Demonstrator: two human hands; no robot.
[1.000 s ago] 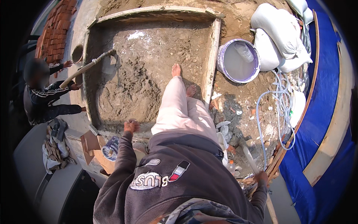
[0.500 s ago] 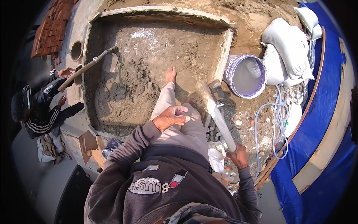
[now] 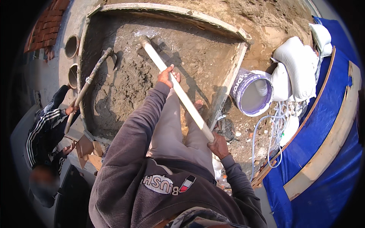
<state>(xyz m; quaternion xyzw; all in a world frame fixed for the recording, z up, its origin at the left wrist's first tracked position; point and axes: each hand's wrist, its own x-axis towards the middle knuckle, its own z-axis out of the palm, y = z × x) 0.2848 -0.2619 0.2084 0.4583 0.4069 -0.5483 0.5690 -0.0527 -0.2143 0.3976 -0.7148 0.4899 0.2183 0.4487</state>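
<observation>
A hoe with a long pale handle [image 3: 186, 102] slants across my front, its head end resting in the wet grey mortar [image 3: 133, 79] at the far side of a wooden mixing box [image 3: 159, 7]. My left hand [image 3: 167, 76] is wrapped round the handle partway along. At the near end, my right hand [image 3: 218, 146] is closed on it. The hoe's blade is mostly hidden in the mix. My legs stand in the box's near side, one bare foot [image 3: 198, 104] showing.
Left, a co-worker's hand [image 3: 70, 108] grips another hoe [image 3: 91, 78] reaching over the box wall. To the right stand a bucket [image 3: 253, 95] of grey water, white sacks [image 3: 296, 64], a coiled hose [image 3: 279, 125] and a blue tarp [image 3: 323, 133]. Bricks [image 3: 43, 30] are stacked far left.
My hoe has swung from the box's right side to its far middle. My left hand, previously off the handle, now grips it. The co-worker has turned and taken hold of the other hoe.
</observation>
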